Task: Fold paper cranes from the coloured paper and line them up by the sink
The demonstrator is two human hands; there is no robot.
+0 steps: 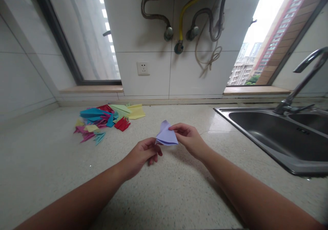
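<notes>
A piece of folded purple paper [167,136] is held up above the speckled countertop [164,189], in the middle of the view. Its layers part a little along the lower edge, and a narrow tip points up. My left hand [146,150] pinches its left corner, thumb and fingers closed on it. On the other side, my right hand [188,136] grips the right edge between thumb and fingers. Beyond my left hand lies a pile of folded colored paper pieces [96,115], in blue, red, pink, yellow and green.
A steel sink [256,154] with a chrome faucet [302,83] is set into the counter at right. Along the back runs a tiled wall with a power outlet [142,68], hoses and a yellow pipe [182,18]. Windows stand at both sides.
</notes>
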